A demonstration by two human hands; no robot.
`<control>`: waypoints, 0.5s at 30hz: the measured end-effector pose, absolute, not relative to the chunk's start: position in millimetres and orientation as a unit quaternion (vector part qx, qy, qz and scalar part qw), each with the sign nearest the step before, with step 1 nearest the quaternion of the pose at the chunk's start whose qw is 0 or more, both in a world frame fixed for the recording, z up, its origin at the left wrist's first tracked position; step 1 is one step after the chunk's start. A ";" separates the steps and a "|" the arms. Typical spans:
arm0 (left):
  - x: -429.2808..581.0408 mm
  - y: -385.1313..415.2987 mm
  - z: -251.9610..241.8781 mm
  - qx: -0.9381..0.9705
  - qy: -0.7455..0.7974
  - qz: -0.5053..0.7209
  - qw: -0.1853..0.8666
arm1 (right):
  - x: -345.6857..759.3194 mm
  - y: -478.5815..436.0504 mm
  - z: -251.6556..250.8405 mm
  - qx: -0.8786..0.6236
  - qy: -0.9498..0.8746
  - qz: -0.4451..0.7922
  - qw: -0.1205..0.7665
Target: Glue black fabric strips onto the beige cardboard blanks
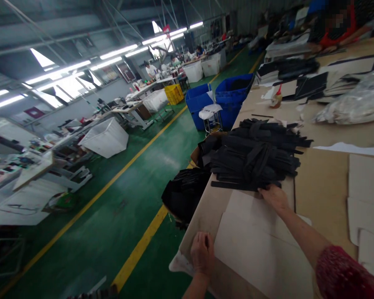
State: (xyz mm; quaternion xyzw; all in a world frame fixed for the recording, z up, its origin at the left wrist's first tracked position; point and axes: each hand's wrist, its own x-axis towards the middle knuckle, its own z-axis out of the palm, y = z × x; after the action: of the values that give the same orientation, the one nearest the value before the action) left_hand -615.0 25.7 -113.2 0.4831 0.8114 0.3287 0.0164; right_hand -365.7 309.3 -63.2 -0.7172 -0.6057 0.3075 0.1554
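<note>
A heap of black strips (pixel 255 153) lies across the near part of the tan table (pixel 321 195). At the heap's front edge, my right hand (pixel 274 197) has its fingers closed on the end of a black strip that lies flat along the heap. My left hand (pixel 203 252) rests at the table's left edge with its fingers curled in; whether anything is inside them is hidden. Pale flat sheets (pixel 252 245) lie between and below my hands.
Black pieces fill a box (pixel 187 193) beside the table's left edge. Behind it stand a stool (pixel 210 112) and blue bins (pixel 199 99). Farther along the table are a red-tipped bottle (pixel 276 99), clear plastic (pixel 358 99) and a person in red (pixel 339 31).
</note>
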 end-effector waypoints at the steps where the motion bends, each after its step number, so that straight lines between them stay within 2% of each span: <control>1: -614.6 25.9 -112.8 0.487 0.813 0.319 0.011 | -366.1 309.8 -64.2 -0.721 -0.598 0.312 0.159; 8: -613.5 27.2 -107.4 0.467 0.833 0.292 0.051 | -361.0 291.5 -52.6 -0.694 -0.561 0.393 0.223; 15: -615.4 29.7 -100.8 0.423 0.836 0.323 0.132 | -399.4 205.8 2.6 -0.537 -0.554 0.534 0.345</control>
State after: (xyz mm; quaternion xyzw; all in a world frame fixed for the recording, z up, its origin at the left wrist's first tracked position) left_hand -615.4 29.7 -100.8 0.4234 0.8359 0.3232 0.1323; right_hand -399.4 205.8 2.6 -0.5372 -0.5543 0.5343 0.3445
